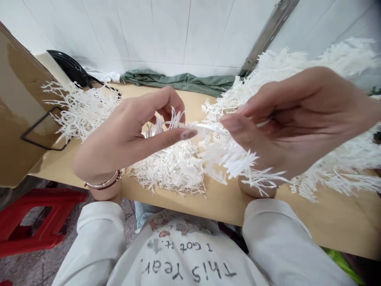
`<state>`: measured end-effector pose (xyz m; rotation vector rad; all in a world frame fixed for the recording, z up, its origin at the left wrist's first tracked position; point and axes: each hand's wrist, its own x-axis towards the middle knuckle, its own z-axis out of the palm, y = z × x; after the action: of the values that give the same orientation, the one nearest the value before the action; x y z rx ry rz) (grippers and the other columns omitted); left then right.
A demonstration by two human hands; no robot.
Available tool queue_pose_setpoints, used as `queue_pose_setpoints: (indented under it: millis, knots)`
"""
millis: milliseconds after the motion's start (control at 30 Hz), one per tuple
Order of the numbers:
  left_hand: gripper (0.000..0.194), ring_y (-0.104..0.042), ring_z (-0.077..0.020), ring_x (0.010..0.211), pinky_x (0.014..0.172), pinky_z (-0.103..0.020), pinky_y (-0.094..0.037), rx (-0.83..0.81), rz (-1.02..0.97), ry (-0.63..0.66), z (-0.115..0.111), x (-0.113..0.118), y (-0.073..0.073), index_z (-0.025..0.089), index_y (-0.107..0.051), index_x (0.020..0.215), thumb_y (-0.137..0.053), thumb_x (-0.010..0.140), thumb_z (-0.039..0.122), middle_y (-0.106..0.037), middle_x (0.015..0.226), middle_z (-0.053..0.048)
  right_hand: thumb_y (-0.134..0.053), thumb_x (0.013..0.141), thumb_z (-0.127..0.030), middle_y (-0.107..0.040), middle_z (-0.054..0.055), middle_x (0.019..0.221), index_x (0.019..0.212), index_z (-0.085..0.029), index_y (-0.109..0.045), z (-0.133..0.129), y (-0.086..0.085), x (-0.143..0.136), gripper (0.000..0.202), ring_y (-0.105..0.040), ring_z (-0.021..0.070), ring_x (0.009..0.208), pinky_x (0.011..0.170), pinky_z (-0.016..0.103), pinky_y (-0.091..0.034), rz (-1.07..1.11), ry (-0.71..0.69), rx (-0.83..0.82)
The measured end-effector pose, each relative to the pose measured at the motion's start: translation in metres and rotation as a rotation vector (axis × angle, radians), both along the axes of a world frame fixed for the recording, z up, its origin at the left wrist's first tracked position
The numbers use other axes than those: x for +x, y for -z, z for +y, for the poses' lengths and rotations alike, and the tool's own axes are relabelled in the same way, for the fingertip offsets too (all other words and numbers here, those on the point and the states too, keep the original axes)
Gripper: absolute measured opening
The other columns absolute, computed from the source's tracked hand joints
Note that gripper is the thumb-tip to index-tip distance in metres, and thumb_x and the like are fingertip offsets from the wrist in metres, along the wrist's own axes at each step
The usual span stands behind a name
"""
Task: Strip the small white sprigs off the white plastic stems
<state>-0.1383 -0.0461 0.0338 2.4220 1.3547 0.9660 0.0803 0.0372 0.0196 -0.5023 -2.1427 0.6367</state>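
Between my hands is a white artificial sprig [235, 157] with thin branching tips, held above the table. My right hand [300, 115] pinches its stem between thumb and fingers. Closer to the middle, my left hand [137, 131] has thumb and curled fingers around the sprig's other end, where small white tips stick up. Below them a pile of short white sprigs [169, 169] lies on the brown tabletop [220, 200]. Part of the held sprig is blurred, so exactly where each finger grips is hard to see.
Left of my hands lies a bunch of branching white sprigs [83, 109], beside a cardboard box [18, 111] and a black wire frame [41, 129]. A large white heap [336, 159] covers the right side. Green cloth [178, 81] runs along the tiled wall. A red stool [38, 222] stands lower left.
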Motion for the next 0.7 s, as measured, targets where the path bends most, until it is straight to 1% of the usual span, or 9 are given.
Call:
queue_pose_setpoints:
  millis: [67, 133, 200, 300, 400, 500, 567, 633, 700]
  knots:
    - [0.018, -0.046, -0.0093, 0.057, 0.051, -0.024, -0.038, -0.027, 0.02, 0.009, 0.002, 0.001, 0.002, 0.017, -0.058, 0.086, -0.054, 0.091, 0.034, -0.053, 0.066, 0.001, -0.073, 0.076, -0.031, -0.043, -0.007, 0.046, 0.063, -0.023, -0.053, -0.002, 0.001, -0.002, 0.025, -0.034, 0.0056, 0.036, 0.034, 0.024, -0.031, 0.039, -0.035, 0.048]
    - [0.019, -0.039, -0.0086, 0.051, 0.046, -0.024, -0.032, -0.055, -0.018, 0.026, 0.003, 0.002, 0.003, 0.019, -0.057, 0.082, -0.05, 0.093, 0.033, -0.046, 0.059, 0.003, -0.071, 0.077, -0.022, -0.038, -0.007, 0.044, 0.062, -0.022, -0.052, -0.008, 0.004, -0.006, 0.024, -0.032, 0.006, 0.037, 0.035, 0.025, -0.028, 0.142, -0.011, 0.075]
    - [0.017, -0.034, -0.0083, 0.049, 0.044, -0.024, -0.029, -0.027, -0.138, 0.046, 0.004, 0.003, 0.005, 0.02, -0.056, 0.08, -0.053, 0.092, 0.032, -0.043, 0.058, 0.004, -0.066, 0.081, -0.022, -0.042, -0.006, 0.048, 0.069, -0.021, -0.056, -0.014, 0.008, -0.009, 0.016, -0.035, 0.0067, 0.041, 0.037, 0.024, -0.028, 0.158, -0.044, 0.033]
    - [0.011, -0.032, -0.0065, 0.045, 0.043, -0.025, -0.028, 0.023, -0.348, 0.109, 0.003, 0.007, 0.008, 0.02, -0.055, 0.079, -0.059, 0.088, 0.025, -0.045, 0.059, 0.004, -0.061, 0.086, -0.032, -0.056, -0.002, 0.068, 0.088, -0.02, -0.06, -0.018, 0.013, -0.012, 0.013, -0.041, 0.0052, 0.045, 0.041, 0.021, -0.034, -0.022, -0.22, -0.052]
    - [0.012, -0.037, -0.0052, 0.043, 0.041, -0.024, -0.03, 0.057, -0.494, 0.146, 0.001, 0.017, 0.013, 0.021, -0.053, 0.077, -0.058, 0.088, 0.021, -0.051, 0.063, 0.004, -0.071, 0.077, -0.042, -0.056, -0.001, 0.084, 0.108, -0.023, -0.055, -0.018, 0.019, -0.017, 0.04, -0.042, 0.0053, 0.05, 0.042, 0.02, -0.036, -0.002, -0.219, -0.099]
    - [0.016, -0.043, -0.0058, 0.048, 0.042, -0.022, -0.034, 0.103, -0.565, 0.097, -0.002, 0.027, 0.017, 0.02, -0.051, 0.076, -0.057, 0.089, 0.024, -0.053, 0.068, 0.003, -0.084, 0.062, -0.038, -0.054, 0.0, 0.087, 0.121, -0.032, -0.046, -0.02, 0.023, -0.025, 0.071, -0.048, 0.0117, 0.064, 0.041, 0.021, -0.034, 0.155, -0.136, -0.064]
    - [0.016, -0.042, -0.0064, 0.051, 0.043, -0.022, -0.033, 0.173, -0.529, 0.043, -0.004, 0.032, 0.019, 0.019, -0.052, 0.075, -0.061, 0.087, 0.026, -0.051, 0.067, 0.002, -0.083, 0.064, -0.035, -0.054, -0.002, 0.082, 0.117, -0.032, -0.05, -0.02, 0.023, -0.029, 0.062, -0.046, 0.0111, 0.06, 0.042, 0.021, -0.034, 0.133, -0.147, 0.025]
    - [0.014, -0.04, -0.0067, 0.052, 0.044, -0.022, -0.032, 0.233, -0.475, 0.0, -0.006, 0.033, 0.02, 0.019, -0.054, 0.075, -0.062, 0.086, 0.024, -0.049, 0.065, 0.002, -0.078, 0.071, -0.035, -0.051, -0.004, 0.07, 0.097, -0.026, -0.058, -0.02, 0.022, -0.029, 0.034, -0.037, 0.0075, 0.05, 0.043, 0.021, -0.032, 0.072, -0.181, 0.104]
    - [0.012, -0.039, -0.007, 0.051, 0.044, -0.023, -0.029, 0.228, -0.415, -0.009, -0.008, 0.031, 0.019, 0.018, -0.054, 0.078, -0.06, 0.086, 0.023, -0.049, 0.064, 0.002, -0.075, 0.075, -0.033, -0.046, -0.006, 0.058, 0.077, -0.021, -0.056, -0.022, 0.02, -0.027, 0.022, -0.03, 0.0055, 0.046, 0.042, 0.021, -0.027, 0.075, -0.191, 0.125]
